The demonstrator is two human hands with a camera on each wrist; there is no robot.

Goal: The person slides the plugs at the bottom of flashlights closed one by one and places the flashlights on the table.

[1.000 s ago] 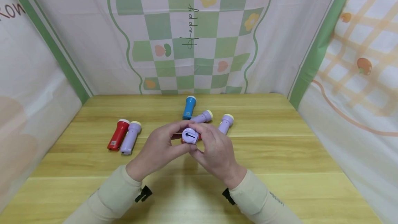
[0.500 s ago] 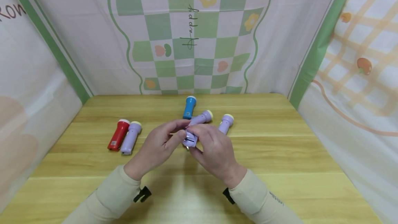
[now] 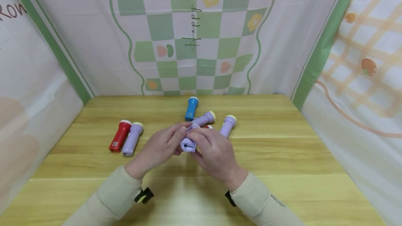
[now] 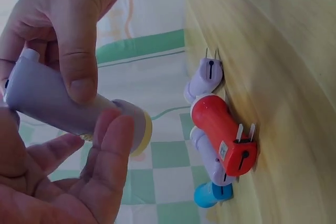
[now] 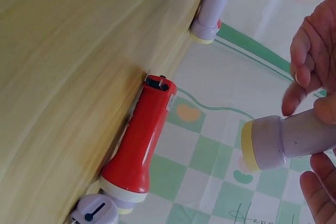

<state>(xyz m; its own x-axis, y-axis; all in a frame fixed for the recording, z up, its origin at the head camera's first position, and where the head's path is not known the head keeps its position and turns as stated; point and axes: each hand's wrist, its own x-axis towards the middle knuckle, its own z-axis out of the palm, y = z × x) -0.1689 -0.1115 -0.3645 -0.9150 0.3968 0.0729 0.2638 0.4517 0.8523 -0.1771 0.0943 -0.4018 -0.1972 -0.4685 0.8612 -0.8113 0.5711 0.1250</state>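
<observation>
A lilac flashlight (image 3: 188, 145) with a cream lens ring is held up over the table, its slotted tail end facing the person. My right hand (image 3: 216, 149) grips its body; in the left wrist view the right thumb (image 4: 79, 77) lies along the barrel (image 4: 58, 98). My left hand (image 3: 161, 145) is beside it, fingers loosely spread around the neck without closing on it. In the right wrist view, the left hand (image 5: 315, 51) shows its palm, and the flashlight's head (image 5: 265, 142) points toward the table side.
Behind the hands lie a blue flashlight (image 3: 191, 109), lilac flashlights (image 3: 204, 118) and a partly hidden red one (image 3: 208, 127). In the left wrist view the red flashlight (image 4: 223, 135) has metal prongs out. At left, another red flashlight (image 3: 120, 136) lies against a lilac one (image 3: 133, 138).
The lilac flashlight has tilted and its tail end has come slightly closer to the person. My left thumb has shifted from below the tail end to above it. Flashlights on the table stay put.
</observation>
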